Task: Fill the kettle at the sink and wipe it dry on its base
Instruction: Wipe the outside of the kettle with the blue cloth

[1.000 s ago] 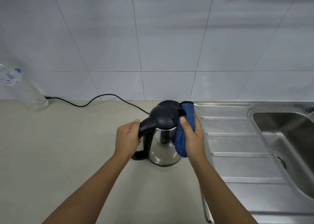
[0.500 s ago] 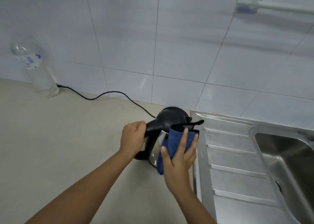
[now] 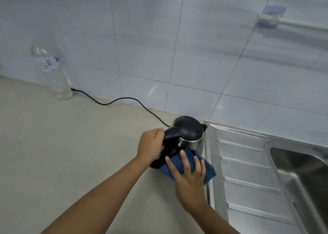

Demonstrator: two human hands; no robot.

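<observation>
Kettle of polished steel with a black plastic lid and handle, standing upright on the pale beige countertop, just beside the rim of the stainless-steel drainboard and close to the tiled wall. Left hand wrapped around the black handle, bracing the body. Right hand spread flat, fingers fanned, pressing a dark blue folded cloth against the lower near side of the steel wall, down where it meets the counter. Base hidden under cloth and kettle, so seating not confirmable.

To finish the wipe well, probably best to:
- keep the handle grip firm so the kettle neither tips nor twists off its seat;
- sweep the cloth around the wall in overlapping passes, low edge last, catching drips before they reach the base;
- press lightly, since a full kettle likely slops if shoved;
- keep the cloth clear of the thin black power cord trailing back toward the clear plastic bottle at the wall.

Sink basin at far right, well apart.
</observation>
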